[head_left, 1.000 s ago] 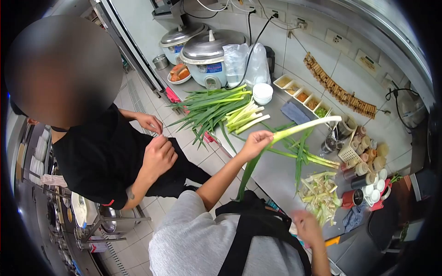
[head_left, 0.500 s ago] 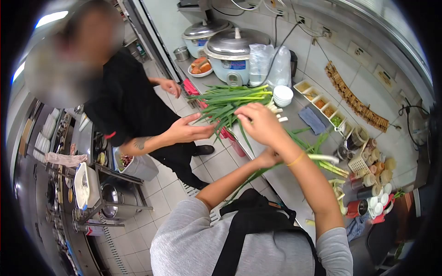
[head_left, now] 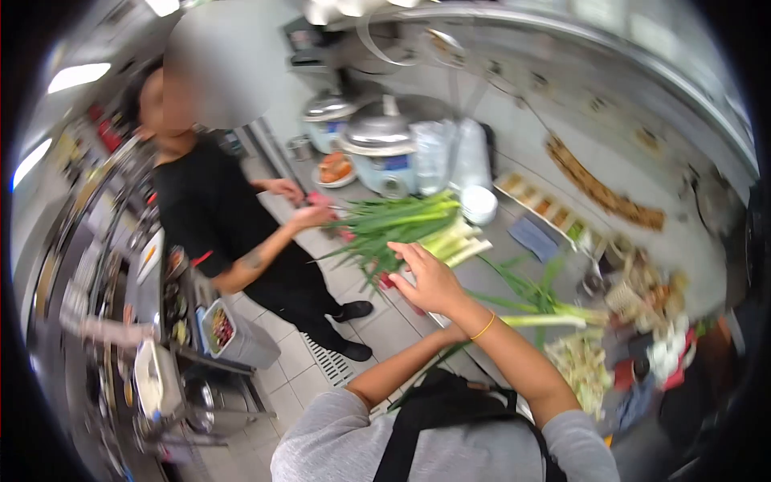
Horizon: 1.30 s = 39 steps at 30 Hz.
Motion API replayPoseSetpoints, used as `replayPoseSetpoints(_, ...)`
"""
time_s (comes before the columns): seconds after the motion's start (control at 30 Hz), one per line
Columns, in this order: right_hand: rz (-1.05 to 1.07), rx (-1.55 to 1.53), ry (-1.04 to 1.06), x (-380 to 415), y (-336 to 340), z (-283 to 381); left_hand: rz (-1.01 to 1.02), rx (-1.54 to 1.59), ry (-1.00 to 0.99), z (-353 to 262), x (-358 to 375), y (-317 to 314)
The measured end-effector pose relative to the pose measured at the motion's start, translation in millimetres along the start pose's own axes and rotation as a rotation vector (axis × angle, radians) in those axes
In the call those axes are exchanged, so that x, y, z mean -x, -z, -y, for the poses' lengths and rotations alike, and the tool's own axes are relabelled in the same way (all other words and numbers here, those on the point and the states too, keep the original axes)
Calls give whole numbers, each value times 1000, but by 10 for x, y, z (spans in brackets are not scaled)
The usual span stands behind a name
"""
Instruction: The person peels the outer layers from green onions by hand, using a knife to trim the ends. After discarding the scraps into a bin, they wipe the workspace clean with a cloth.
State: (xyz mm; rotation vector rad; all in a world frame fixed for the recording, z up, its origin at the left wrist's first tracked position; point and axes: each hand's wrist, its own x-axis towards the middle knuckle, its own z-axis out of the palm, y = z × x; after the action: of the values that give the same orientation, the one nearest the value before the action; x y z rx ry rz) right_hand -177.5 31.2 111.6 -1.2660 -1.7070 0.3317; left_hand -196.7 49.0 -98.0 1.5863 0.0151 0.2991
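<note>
My right hand (head_left: 426, 277) is open, thumb and fingers apart, with nothing between them. It hovers by the near edge of a heap of spring onions (head_left: 409, 225), whose white ends point right. My left hand (head_left: 456, 331) is mostly hidden behind my right forearm. A long spring onion (head_left: 546, 320) shows on both sides of it, pale stalk to the right and green leaves trailing down to the left, so it appears held there. More loose spring onions (head_left: 538, 296) lie on the steel counter beyond my forearm.
A person in black (head_left: 233, 201) stands across the counter corner, hands near the leaf tips. Rice cookers (head_left: 381, 153), white bowls (head_left: 479, 206), a blue cloth (head_left: 533, 239) and a condiment tray (head_left: 546, 210) line the back. Pale trimmings (head_left: 580, 361) lie at right.
My right hand has opened from a closed-finger pose and drawn slightly back from the heap. The other person has shifted back with hands drawn in. The view has shifted and blurred.
</note>
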Motion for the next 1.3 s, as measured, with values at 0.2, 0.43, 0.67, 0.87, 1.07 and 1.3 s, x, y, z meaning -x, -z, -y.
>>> replayPoseSetpoints(0.2,-310,-18,-333,1316,780,-287,-166,-228,88,-272,-312,-291)
replayPoseSetpoints(0.43,-1211,491,-1038,3937,1445,-652,-32,74,435,-15,-691,-468)
replayPoseSetpoints(0.67,-1150,1086,-1451,5536,1593,-542,148,21,527,-115,-1015,-794)
replayPoseSetpoints(0.87,-990,1079,-2218,5217,2118,-555,204,29,513,-144,-1145,-1106)
replayPoseSetpoints(1.07,-820,578,-2240,6231,1622,-780,316,-59,426,-272,-1160,-1165)
replayPoseSetpoints(1.3,-1512,1111,-1225,5672,1121,-357,240,-302,441,-350,-1164,-1248)
